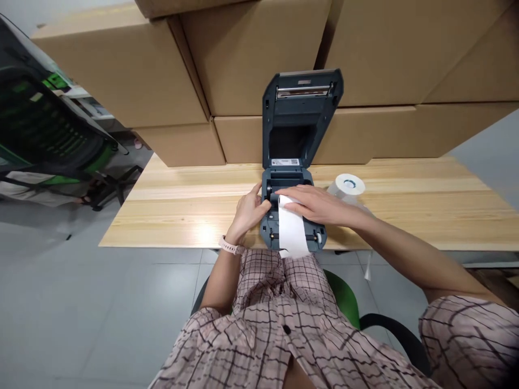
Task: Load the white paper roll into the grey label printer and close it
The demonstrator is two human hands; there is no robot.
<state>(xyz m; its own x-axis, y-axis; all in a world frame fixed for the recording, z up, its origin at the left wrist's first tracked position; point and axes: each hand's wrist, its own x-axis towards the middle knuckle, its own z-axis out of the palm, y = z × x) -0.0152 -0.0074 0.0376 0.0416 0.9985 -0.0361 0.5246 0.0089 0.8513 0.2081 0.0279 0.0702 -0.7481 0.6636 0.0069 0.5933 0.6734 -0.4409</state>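
Observation:
A dark grey label printer (275, 175) stands at the table's front edge with its lid (300, 121) tipped up and back. Inside it sits a small white paper roll (292, 227), its loose strip running over the front roller and past the edge. My right hand (312, 204) is closed over the roll from above, fingers pointing left. My left hand (250, 209) grips the left side wall of the printer, thumb reaching into the bay and fingers along the outside.
Right of the printer, a larger white label roll (348, 186) stands on the wooden table (194, 205). Stacked cardboard boxes (259, 54) line the back. An office chair (52, 124) is at far left, with part of another person beside it.

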